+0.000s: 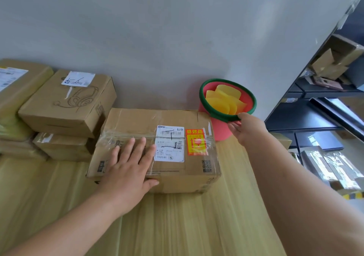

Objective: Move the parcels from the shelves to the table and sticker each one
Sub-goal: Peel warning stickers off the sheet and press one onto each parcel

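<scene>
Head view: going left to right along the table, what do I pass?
Stacked parcels → left hand flat on the taped parcel → orange sticker → pink bucket with right hand → shelves.

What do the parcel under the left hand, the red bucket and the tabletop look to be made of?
Parcel: brown corrugated cardboard, matte, wrapped with glossy clear tape that glints across the top.
Bucket: likely plastic or silicone, smooth matte red wall with a green rim.
Table: pale wood-grain surface, probably laminate; streaked grain with a slight sheen.
</scene>
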### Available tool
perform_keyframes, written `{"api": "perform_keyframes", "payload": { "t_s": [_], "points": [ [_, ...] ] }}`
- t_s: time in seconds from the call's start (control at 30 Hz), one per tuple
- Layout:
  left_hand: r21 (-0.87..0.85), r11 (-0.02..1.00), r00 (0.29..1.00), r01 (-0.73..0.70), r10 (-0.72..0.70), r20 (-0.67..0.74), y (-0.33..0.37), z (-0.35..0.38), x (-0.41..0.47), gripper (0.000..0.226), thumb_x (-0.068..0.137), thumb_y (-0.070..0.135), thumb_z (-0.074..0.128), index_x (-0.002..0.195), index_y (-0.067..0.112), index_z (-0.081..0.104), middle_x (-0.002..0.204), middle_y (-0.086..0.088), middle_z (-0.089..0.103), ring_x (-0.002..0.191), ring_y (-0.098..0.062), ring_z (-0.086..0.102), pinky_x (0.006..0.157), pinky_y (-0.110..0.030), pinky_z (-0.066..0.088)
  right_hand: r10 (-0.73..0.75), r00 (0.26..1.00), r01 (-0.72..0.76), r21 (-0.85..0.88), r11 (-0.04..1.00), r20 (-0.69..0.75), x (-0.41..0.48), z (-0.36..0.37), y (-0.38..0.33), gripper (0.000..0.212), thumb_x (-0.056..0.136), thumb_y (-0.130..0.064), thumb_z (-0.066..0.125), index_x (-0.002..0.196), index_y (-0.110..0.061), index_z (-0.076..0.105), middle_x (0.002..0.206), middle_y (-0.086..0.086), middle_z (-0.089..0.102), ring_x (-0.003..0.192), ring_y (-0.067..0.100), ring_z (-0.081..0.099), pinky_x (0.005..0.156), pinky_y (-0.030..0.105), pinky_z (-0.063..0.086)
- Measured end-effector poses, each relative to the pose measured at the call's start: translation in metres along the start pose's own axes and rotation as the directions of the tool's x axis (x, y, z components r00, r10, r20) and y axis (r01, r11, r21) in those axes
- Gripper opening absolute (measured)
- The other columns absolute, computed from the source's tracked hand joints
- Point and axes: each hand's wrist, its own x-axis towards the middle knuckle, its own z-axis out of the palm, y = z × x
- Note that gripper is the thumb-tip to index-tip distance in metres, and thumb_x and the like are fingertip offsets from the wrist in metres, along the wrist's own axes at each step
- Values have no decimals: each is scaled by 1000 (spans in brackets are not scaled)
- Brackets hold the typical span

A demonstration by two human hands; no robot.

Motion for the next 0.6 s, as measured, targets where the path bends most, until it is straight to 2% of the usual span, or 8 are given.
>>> {"api": "perform_keyframes", "payload": {
  "t_s": [0.23,0.33,0.37,0.4,0.43,0.47,0.53,0.6],
  "points": [
    [35,999,998,28,-29,51,-3,-7,36,84,90,66,27,148,28,-21,157,-3,-23,144,-25,-22,118,-46,-8,-25,1000,25,-8,1000,4,7,-18,-2,24,94,-8,54,118,-2,54,121,17,60,97,21,66,70,28,57],
    [33,999,998,31,-33,62,-8,-8,51,84,89,66,27,149,28,-18,158,-3,-21,145,-25,-19,118,-46,-6,-137,988,123,-169,978,-72,-3,-19,-1,15,91,-21,60,96,-6,60,113,13,64,98,27,66,75,37,58],
    [38,999,997,31,-34,66,-10,-8,55,84,89,66,27,149,28,-18,158,-3,-20,145,-25,-18,118,-46,-6,-193,974,151,-293,944,-119,-7,-19,2,45,90,-27,60,116,7,44,108,7,64,98,30,65,76,38,57],
    [44,999,997,32,-35,72,-11,-8,58,84,89,67,27,149,28,-18,158,-3,-20,145,-25,-18,118,-46,-5,-301,947,230,-415,880,-113,-16,-20,5,21,91,-32,60,92,-25,40,107,2,60,100,27,61,78,35,53],
    [48,998,996,35,-39,77,-12,-8,62,84,89,67,27,149,28,-19,158,-2,-21,145,-25,-18,119,-46,-5,-412,907,311,-512,800,-92,-28,-19,10,37,91,-35,60,122,-15,55,115,-2,55,109,22,55,86,32,48],
    [52,998,996,40,-44,82,-13,-8,65,85,89,67,27,148,28,-19,158,-2,-21,145,-24,-18,119,-46,-4,-515,856,395,-599,696,-35,-36,-20,18,47,92,-35,59,133,-15,48,128,-1,51,121,19,48,96,32,40],
    [56,997,995,46,-51,85,-14,-9,71,85,89,67,28,149,28,-18,158,-2,-20,146,-25,-17,119,-47,-4,-649,744,563,-673,479,160,-56,-16,35,56,94,-34,57,142,-14,39,149,0,37,138,15,32,110,31,27],
    [56,997,995,53,-58,84,-15,-11,77,85,89,66,29,149,27,-16,158,-3,-19,146,-25,-16,119,-47,-3,-667,646,675,-685,273,371,-70,-11,54,58,93,-35,58,144,-15,38,155,-2,28,143,14,23,116,33,21]
  ]
}}
